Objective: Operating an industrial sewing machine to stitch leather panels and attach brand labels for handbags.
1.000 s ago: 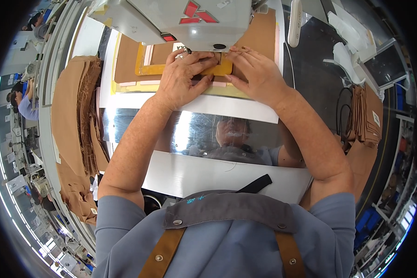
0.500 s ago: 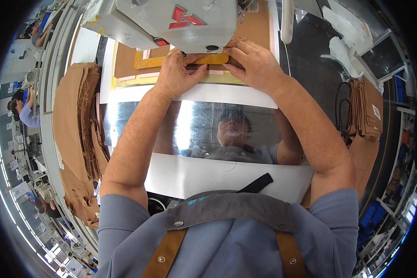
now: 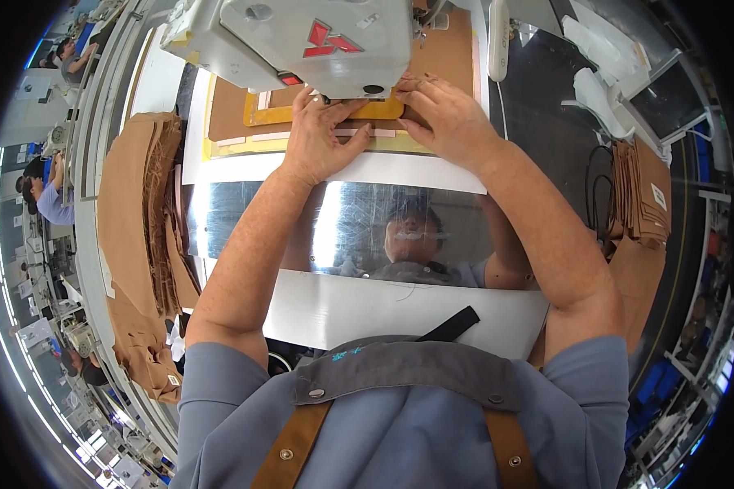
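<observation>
Under the grey sewing machine head (image 3: 273, 53) lies a yellow-orange flat frame (image 3: 265, 117) on a brown fabric piece (image 3: 225, 106). My left hand (image 3: 324, 138) rests at the frame's near edge, its thumb held apart and its fingertips reaching under the machine head. To the right of the head, my right hand (image 3: 448, 118) lies on the frame's right end with fingers stretched and thumb apart. Both hands press flat rather than grip. The needle area and part of the frame are hidden by the machine head. Pale pink strips show beside the frame.
A shiny metal plate (image 3: 367, 232) lies between my forearms. At left hangs a thick stack of brown fabric pieces (image 3: 130, 212); another brown stack (image 3: 640, 196) is at right. A white handheld-looking device (image 3: 498, 41) stands right of the machine. People work at far left.
The view has shifted slightly, so the machine and frame appear a little further right and lower. My hands stay on the frame, with only a slight shift of the left fingers.
</observation>
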Available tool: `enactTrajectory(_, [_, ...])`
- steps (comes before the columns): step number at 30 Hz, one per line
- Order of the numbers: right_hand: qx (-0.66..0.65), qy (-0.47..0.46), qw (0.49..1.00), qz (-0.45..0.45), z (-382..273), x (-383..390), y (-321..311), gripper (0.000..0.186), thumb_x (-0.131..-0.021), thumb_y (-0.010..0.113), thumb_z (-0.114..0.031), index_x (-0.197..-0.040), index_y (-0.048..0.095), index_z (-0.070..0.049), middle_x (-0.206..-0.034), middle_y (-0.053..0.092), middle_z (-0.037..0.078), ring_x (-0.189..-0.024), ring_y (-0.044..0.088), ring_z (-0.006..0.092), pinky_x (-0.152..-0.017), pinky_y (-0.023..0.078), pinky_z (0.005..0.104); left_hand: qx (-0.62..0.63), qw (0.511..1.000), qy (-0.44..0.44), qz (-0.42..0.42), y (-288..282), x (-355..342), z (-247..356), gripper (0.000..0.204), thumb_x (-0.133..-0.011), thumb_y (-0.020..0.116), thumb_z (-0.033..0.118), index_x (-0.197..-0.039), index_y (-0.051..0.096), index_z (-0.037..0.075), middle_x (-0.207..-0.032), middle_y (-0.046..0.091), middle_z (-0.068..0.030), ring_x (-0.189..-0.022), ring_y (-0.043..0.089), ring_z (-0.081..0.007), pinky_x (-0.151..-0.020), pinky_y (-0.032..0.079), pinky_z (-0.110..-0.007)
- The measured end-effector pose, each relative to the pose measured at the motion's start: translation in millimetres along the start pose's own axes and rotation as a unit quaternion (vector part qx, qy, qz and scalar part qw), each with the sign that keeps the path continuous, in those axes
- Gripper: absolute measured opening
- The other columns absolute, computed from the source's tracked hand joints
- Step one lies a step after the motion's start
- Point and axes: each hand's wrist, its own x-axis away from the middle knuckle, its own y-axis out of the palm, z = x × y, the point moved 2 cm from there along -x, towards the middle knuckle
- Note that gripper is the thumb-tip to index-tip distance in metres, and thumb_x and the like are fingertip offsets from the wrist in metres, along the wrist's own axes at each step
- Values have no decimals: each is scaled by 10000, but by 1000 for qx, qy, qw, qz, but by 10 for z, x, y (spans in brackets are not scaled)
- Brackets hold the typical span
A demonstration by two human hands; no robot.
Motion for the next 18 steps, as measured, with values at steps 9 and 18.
enactTrajectory(9, [19,-12,1000,4,-99,10,51,350,-903,745,-235,-1183,669,-40,-1257,680,69,-1249,624,241,-1148,463,437,-103,991,-68,52,-296,906,199,525,-913,686,311,-1396,640,109,-1499,586,-81,-1492,439,-255,-1240,99,-518])
enactTrajectory(18, [50,70,996,-9,-175,207,-100,497,-949,721,-320,-1339,588,-42,-1378,613,119,-1361,536,268,-1231,319,532,-178,974,-115,79,-303,1755,309,587,-956,563,372,-1448,565,52,-1599,458,-167,-1535,354,-338,-1247,60,-525])
